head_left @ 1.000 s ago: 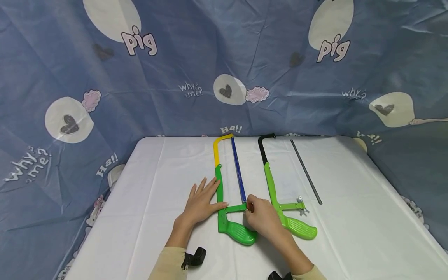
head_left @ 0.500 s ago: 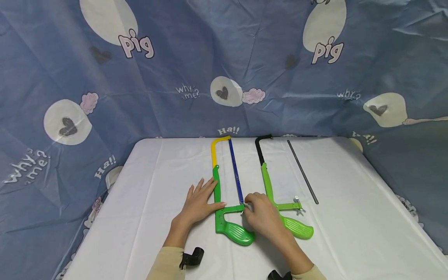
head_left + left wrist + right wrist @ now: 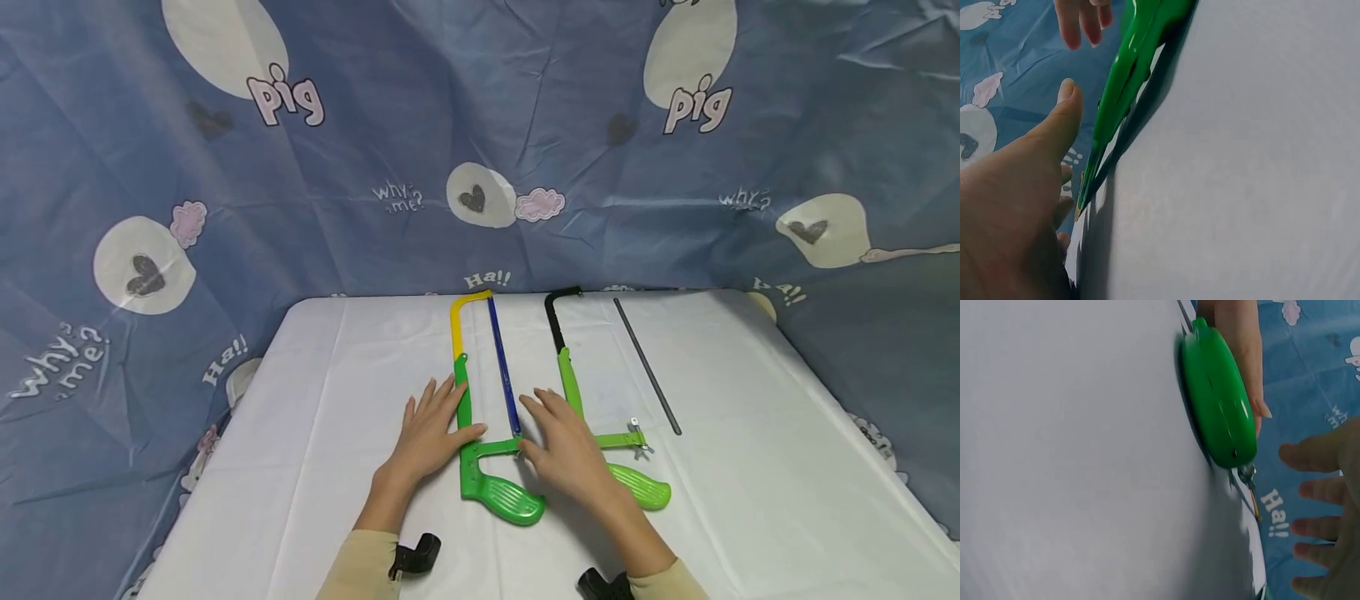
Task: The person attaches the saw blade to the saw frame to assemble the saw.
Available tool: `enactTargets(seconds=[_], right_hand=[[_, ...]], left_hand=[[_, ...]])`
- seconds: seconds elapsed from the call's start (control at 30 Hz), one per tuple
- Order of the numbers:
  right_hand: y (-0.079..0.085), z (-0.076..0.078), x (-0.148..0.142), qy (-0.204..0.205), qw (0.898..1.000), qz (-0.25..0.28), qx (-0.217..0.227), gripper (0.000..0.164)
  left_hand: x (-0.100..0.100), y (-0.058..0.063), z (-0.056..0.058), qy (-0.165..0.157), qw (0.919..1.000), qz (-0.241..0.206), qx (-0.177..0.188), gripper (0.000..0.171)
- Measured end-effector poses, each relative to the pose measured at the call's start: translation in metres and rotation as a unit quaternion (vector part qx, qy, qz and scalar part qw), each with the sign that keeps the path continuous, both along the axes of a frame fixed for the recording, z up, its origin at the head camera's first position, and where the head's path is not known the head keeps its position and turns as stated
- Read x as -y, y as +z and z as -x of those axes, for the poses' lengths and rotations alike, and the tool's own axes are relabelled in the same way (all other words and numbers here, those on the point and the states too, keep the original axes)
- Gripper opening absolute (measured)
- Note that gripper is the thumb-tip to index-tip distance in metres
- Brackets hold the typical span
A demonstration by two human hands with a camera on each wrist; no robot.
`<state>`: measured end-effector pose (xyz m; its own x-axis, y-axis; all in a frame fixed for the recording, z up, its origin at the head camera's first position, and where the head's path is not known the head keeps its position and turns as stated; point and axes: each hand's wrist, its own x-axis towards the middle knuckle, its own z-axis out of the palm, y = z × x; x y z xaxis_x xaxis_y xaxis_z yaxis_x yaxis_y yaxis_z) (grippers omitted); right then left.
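A green-and-yellow hacksaw [image 3: 464, 408] with slim blue blade [image 3: 504, 367] reaches the far edge of the white worktop [image 3: 787, 500]. Left hand [image 3: 431, 434] spread over it, right hand [image 3: 567, 450] fingers apart alongside; steady, flat pressure should aid alignment.

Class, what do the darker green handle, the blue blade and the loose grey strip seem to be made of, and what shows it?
Darker green handle: probably plastic, glossy, with ribs and bright glare streaks; painted metal is possible.
Blue blade: likely painted metal, thin and straight.
Grey strip: perhaps metal, dull, slim and straight; too small to be sure.
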<state>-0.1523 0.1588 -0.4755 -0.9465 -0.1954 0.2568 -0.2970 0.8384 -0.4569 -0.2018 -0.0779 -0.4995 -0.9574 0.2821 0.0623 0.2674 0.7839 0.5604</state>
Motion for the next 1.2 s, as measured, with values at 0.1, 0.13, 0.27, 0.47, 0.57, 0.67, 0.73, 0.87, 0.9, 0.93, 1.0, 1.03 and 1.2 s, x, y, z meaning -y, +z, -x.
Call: enactTargets(seconds=[0.1,0.13,0.27,0.47,0.57,0.67,0.73,0.87,0.9,0.93,1.0,1.03,1.2], right_hand=[[0.001,0.001,-0.005,-0.002,1.000,0.006,0.009,0.065],[0.001,0.001,-0.006,-0.003,1.000,0.008,0.008,0.065],[0.002,0.001,-0.014,-0.016,1.000,0.014,0.009,0.063],[0.004,0.000,-0.025,-0.040,0.998,0.033,0.038,0.058],[0.005,0.000,-0.030,-0.049,0.997,0.036,0.044,0.057],[0.007,0.000,-0.035,-0.060,0.997,0.036,0.042,0.057],[0.007,0.001,-0.039,-0.066,0.996,0.037,0.040,0.057],[0.007,0.002,-0.048,-0.069,0.996,0.048,0.033,0.055],[0.007,0.002,-0.051,-0.070,0.996,0.052,0.032,0.054],[0.008,0.002,-0.054,-0.071,0.995,0.056,0.031,0.054],[0.008,0.003,-0.059,-0.077,0.995,0.063,0.031,0.056],[0.008,0.003,-0.062,-0.080,0.994,0.066,0.032,0.058],[0.010,0.006,-0.073,-0.094,0.992,0.071,0.042,0.062]], left_hand=[[-0.002,0.002,-0.001,-0.002,1.0000,-0.001,-0.003,0.086],[-0.003,0.003,-0.001,-0.002,1.0000,-0.001,-0.005,0.086],[-0.007,0.007,-0.003,-0.007,0.9998,-0.002,-0.016,0.085],[-0.017,0.010,-0.004,-0.020,0.9994,0.003,-0.027,0.083],[-0.022,0.010,-0.005,-0.028,0.9991,0.004,-0.030,0.082],[-0.028,0.010,-0.005,-0.040,0.9986,0.003,-0.034,0.083],[-0.032,0.011,-0.005,-0.049,0.9981,0.000,-0.037,0.083],[-0.038,0.013,-0.003,-0.062,0.9974,-0.007,-0.037,0.083],[-0.039,0.014,-0.002,-0.064,0.9973,-0.008,-0.034,0.083],[-0.041,0.014,-0.001,-0.066,0.9973,-0.009,-0.032,0.083],[-0.045,0.015,0.000,-0.068,0.9973,-0.007,-0.029,0.083],[-0.047,0.015,0.000,-0.069,0.9972,-0.004,-0.027,0.084],[-0.060,0.017,0.000,-0.078,0.9964,0.025,-0.021,0.084]])
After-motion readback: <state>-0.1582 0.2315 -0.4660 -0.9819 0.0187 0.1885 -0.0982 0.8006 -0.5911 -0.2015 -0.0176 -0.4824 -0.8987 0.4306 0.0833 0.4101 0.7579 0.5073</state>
